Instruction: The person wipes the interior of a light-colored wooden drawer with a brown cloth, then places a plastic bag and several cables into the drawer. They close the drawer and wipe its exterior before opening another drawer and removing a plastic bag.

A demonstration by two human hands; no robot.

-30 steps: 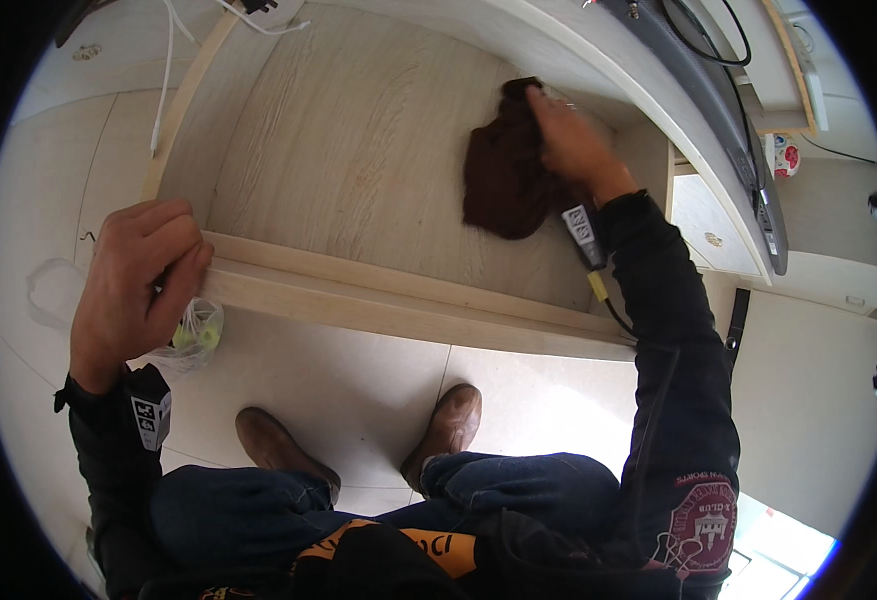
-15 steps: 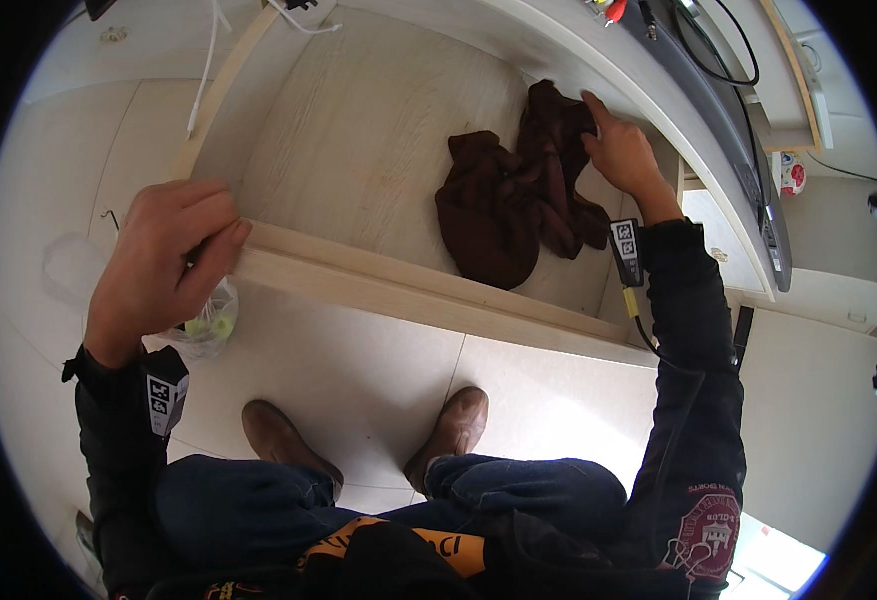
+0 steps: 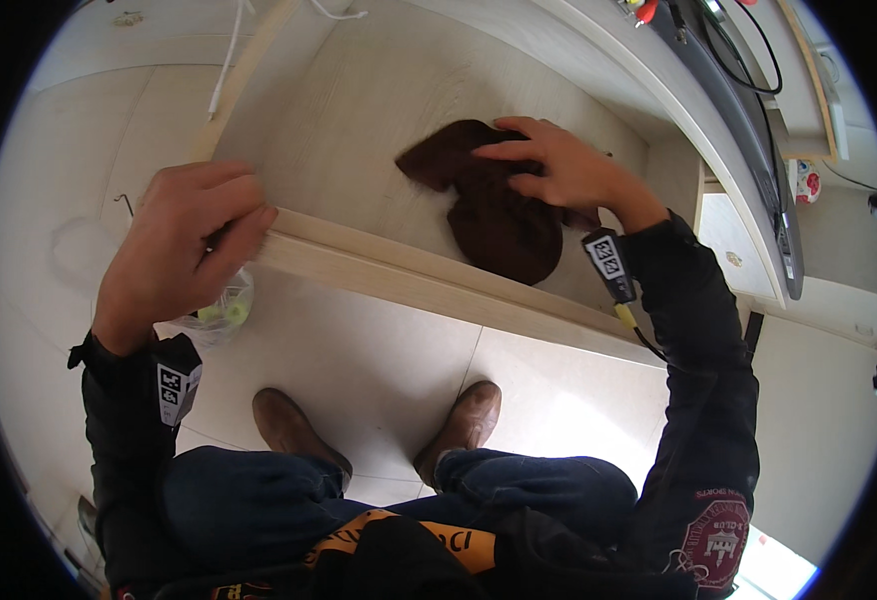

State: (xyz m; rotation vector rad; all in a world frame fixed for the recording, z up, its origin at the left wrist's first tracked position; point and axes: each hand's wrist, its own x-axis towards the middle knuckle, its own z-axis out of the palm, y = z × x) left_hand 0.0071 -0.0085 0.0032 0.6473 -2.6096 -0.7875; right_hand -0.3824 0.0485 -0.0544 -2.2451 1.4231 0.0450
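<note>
A crumpled dark maroon cloth (image 3: 509, 240) lies inside the pulled-out wooden drawer (image 3: 419, 262), toward its right half. My right hand (image 3: 569, 175) rests on the cloth's upper part, fingers spread apart and the thumb lower down. Part of the cloth is hidden beneath that hand, and a flap of it points left, slightly blurred. At the drawer's front left corner, my left hand (image 3: 184, 235) is closed with its fingers curled over the edge and the thumb on the near side.
A white cable (image 3: 227, 70) hangs over the drawer's left side. Below my left hand, a clear plastic bag (image 3: 227, 308) with green items sits on the tiled floor. A dark screen-like device (image 3: 749, 130) with cables stands on the cabinet top at right. My brown shoes (image 3: 294, 430) are below the drawer.
My right hand has moved left from the cloth's far right end onto its middle. The cloth's far part now lies folded over to the left. My left hand stays on the drawer corner.
</note>
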